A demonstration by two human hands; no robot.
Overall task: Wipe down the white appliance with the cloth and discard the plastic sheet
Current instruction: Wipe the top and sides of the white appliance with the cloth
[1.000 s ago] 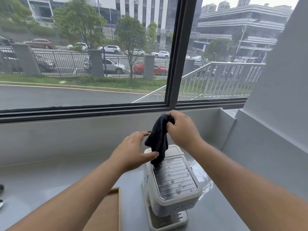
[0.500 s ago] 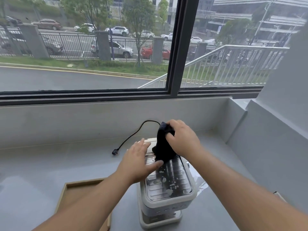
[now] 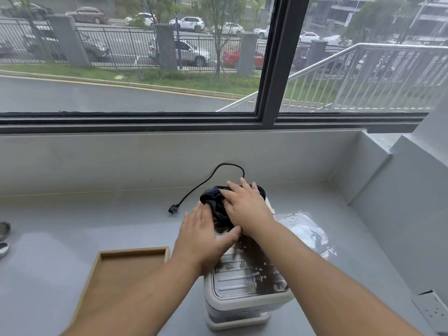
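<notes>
A white appliance (image 3: 244,301) with a ribbed metal top, speckled with droplets, stands on the grey counter in front of me. My right hand (image 3: 247,209) lies flat on a dark cloth (image 3: 214,201), pressing it onto the far end of the appliance's top. My left hand (image 3: 203,236) rests open and flat on the left side of the top, beside the cloth. A crumpled clear plastic sheet (image 3: 308,232) lies on the counter just right of the appliance, behind my right forearm.
A shallow wooden tray (image 3: 116,275) sits left of the appliance. The black power cord (image 3: 201,184) loops behind it, its plug lying on the counter. Two small round objects (image 3: 3,236) are at the left edge. A socket plate (image 3: 434,311) is at the lower right wall.
My right hand has lowered the hanging cloth onto the appliance's top and flattened over it. My left hand has let go of the cloth and settled on the top. My view tilted downward.
</notes>
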